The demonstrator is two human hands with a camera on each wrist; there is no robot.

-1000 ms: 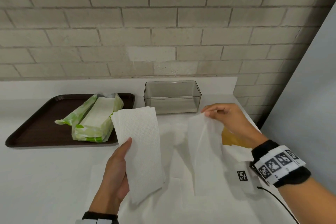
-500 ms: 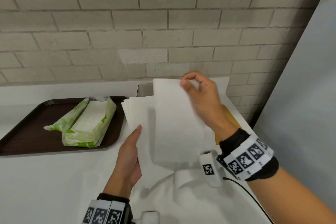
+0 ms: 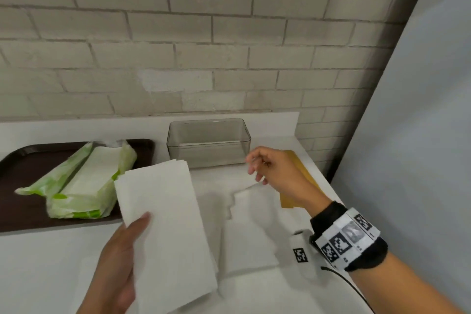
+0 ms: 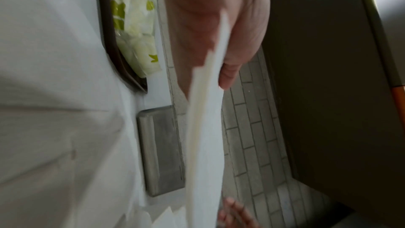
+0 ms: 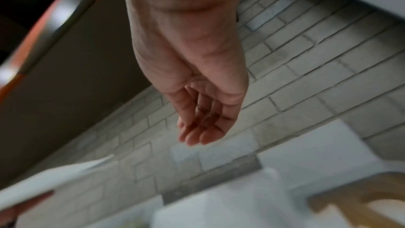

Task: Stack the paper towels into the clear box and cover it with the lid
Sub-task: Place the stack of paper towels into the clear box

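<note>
A: What's nearest, low in the frame?
B: The left hand (image 3: 119,265) grasps a stack of paper towels (image 3: 163,232), thumb on top and fingers (image 4: 228,74) behind it, lifted off the white bench (image 3: 38,262).
A: And the right?
B: The right hand (image 3: 277,173) hovers at centre right with its fingers (image 5: 197,136) relaxed and grasping nothing, above loose towels (image 3: 252,222) lying on the bench.
A: Farther back?
B: A tan lid (image 3: 300,181) lies partly under that hand. At left, a brown tray (image 3: 23,211) carries a green-and-white towel pack (image 3: 84,186). The clear box (image 3: 209,143) stands uncovered at upper centre, by the brick wall (image 3: 178,46).
</note>
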